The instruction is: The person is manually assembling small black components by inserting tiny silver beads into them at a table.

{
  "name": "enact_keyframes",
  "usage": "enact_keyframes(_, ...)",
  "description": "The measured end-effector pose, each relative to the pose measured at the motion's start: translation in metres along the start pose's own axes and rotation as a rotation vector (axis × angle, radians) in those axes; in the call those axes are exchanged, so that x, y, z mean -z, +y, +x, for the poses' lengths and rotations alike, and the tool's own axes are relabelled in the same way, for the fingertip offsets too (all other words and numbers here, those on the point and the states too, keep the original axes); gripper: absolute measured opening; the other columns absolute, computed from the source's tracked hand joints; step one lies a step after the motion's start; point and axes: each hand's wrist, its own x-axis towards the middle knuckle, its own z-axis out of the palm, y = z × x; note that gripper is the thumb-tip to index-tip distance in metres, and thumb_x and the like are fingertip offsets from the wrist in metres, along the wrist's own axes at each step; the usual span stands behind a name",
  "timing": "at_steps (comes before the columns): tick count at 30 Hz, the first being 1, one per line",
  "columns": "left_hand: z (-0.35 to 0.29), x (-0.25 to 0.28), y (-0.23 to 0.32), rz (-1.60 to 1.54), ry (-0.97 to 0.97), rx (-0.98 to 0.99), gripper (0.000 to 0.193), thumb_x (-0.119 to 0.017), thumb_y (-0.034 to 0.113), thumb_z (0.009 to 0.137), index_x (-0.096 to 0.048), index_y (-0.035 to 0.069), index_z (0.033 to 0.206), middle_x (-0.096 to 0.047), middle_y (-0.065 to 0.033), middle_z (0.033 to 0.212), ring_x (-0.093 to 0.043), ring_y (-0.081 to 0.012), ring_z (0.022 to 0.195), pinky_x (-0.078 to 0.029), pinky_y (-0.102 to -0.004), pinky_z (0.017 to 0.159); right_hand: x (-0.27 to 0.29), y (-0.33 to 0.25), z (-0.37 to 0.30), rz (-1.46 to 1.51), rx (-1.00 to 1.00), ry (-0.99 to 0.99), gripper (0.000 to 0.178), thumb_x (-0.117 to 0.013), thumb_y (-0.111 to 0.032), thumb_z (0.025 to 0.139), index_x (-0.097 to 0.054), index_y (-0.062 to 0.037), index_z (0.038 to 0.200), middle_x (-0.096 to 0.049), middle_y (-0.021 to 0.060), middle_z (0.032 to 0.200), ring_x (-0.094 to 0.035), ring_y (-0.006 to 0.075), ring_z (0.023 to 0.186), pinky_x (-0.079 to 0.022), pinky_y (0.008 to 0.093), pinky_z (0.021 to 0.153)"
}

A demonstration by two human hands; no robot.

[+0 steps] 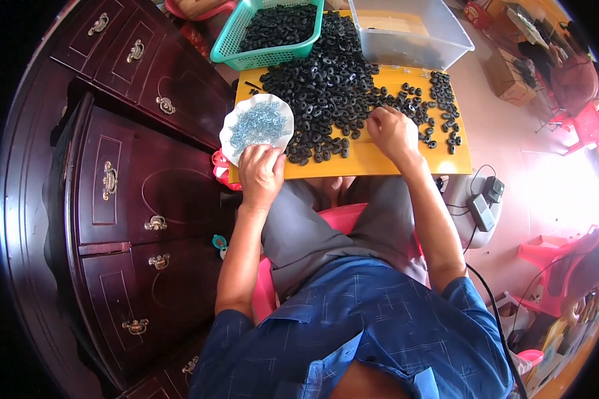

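Observation:
A yellow board lies across my lap with a big heap of small black rings on it. My left hand rests at the near edge of a white scalloped plate that holds small silvery-blue screws; its fingers are curled, and I cannot tell if they pinch a screw. My right hand lies palm down on the board at the heap's right edge, fingers bent over the rings. A thinner scatter of black rings spreads to the right of that hand.
A green mesh basket with more black rings and a clear plastic tub stand at the board's far end. A dark wooden chest of drawers stands close on my left. A power strip and cables lie on the floor to the right.

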Motion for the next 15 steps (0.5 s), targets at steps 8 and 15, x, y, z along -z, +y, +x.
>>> enact_keyframes(8, 0.01, 0.015, 0.044, -0.841, -0.036, 0.48, 0.007, -0.07, 0.002, 0.09, -0.07, -0.002, 0.096, -0.071, -0.0082, 0.092, -0.068, -0.0175, 0.087, -0.052, -0.0292, 0.081, 0.01, -0.034, -0.047, 1.171, -0.134, -0.256, 0.021, -0.053, -0.022, 0.106, -0.06, -0.0033, 0.113, -0.066, -0.0006, 0.094, -0.057, 0.0061, 0.074, -0.047, 0.0222, 0.068)
enact_keyframes(15, 0.015, 0.005, 0.085, -1.038, -0.092, 0.427, 0.006, -0.069, 0.007, 0.094, -0.07, 0.0, 0.095, -0.072, -0.007, 0.095, -0.069, -0.0147, 0.089, -0.054, -0.0278, 0.08, -0.009, -0.055, -0.085, 1.466, -0.185, -0.4, 0.017, -0.053, -0.017, 0.106, -0.057, -0.0045, 0.118, -0.065, 0.0, 0.099, -0.054, 0.0042, 0.073, -0.048, 0.02, 0.067)
